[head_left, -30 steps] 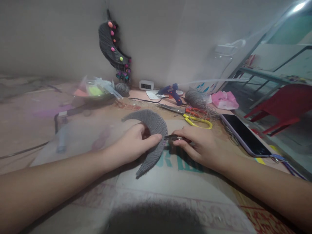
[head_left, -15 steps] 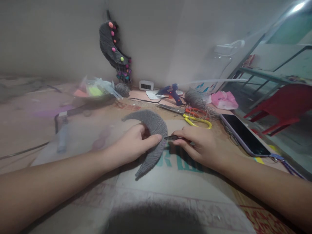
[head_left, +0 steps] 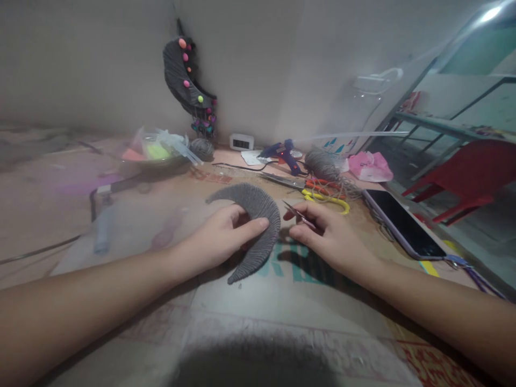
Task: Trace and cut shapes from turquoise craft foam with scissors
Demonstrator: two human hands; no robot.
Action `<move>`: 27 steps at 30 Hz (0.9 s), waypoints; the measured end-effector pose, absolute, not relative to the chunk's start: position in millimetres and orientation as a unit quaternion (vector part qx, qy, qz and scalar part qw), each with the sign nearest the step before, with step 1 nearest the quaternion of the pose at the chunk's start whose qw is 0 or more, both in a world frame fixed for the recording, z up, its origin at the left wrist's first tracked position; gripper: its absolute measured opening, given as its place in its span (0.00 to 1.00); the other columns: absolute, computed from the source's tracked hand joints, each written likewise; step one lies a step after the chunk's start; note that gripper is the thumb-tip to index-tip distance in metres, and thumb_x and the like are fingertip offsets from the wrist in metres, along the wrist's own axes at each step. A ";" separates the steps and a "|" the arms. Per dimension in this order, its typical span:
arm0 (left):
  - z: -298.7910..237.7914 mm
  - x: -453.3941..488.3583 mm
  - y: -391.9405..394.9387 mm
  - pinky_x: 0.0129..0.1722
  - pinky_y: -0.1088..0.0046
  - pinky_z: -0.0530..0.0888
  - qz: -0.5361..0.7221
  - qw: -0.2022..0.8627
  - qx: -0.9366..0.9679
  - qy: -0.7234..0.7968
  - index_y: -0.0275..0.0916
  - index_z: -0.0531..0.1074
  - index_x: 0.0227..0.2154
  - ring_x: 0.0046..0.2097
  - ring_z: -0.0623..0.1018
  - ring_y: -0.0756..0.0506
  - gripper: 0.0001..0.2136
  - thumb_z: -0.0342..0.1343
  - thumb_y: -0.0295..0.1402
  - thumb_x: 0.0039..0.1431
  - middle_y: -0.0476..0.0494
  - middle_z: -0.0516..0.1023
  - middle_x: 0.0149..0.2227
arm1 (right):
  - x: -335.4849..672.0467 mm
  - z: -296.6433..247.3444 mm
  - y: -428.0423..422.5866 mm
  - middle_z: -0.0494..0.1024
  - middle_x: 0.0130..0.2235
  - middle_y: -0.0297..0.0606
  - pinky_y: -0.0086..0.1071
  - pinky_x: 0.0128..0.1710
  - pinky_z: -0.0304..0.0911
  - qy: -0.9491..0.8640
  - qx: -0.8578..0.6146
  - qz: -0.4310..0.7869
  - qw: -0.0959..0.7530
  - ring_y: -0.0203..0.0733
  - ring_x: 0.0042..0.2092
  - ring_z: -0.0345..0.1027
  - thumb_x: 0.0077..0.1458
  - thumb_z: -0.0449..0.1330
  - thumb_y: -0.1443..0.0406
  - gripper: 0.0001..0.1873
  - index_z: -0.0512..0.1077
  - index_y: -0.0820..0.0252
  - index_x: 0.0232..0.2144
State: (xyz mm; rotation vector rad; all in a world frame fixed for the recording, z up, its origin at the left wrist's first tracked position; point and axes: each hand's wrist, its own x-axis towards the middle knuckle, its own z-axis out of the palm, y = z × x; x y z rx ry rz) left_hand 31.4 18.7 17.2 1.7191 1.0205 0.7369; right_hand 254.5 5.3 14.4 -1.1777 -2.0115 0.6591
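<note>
My left hand [head_left: 228,232] grips a crescent moon wrapped in grey yarn [head_left: 264,203], thumb on its face and fingers behind its inner curve. Its two tips point left, one high and one low. To the right of the crescent, my right hand [head_left: 330,234] holds a small pointed metal tool [head_left: 300,215] between thumb and fingers. The tool's point is turned up and left, apart from the yarn; its exact kind is too small to make out. White paper [head_left: 258,312] lies beneath both hands.
Behind the hands lie yellow-handled scissors [head_left: 328,200], a blue glue gun [head_left: 284,156] and a grey yarn ball [head_left: 322,164]. A phone [head_left: 403,223] is at the right, a bowl [head_left: 155,161] at back left. A decorated crescent [head_left: 177,70] hangs on the wall.
The pointed tool has drawn away from the crescent's outer edge, and its tip has swung upward. My right fingers have loosened around it. The crescent has shifted slightly right and tilted.
</note>
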 end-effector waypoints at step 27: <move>22.7 31.2 15.7 0.25 0.77 0.68 0.243 0.454 0.743 0.428 0.39 0.79 0.29 0.27 0.76 0.48 0.13 0.57 0.43 0.61 0.49 0.78 0.25 | 239.7 14.7 -0.3 0.69 0.25 0.30 0.29 0.28 0.59 -0.654 -0.449 0.522 0.313 0.34 0.28 0.61 0.52 0.66 0.55 0.14 0.72 0.59 0.28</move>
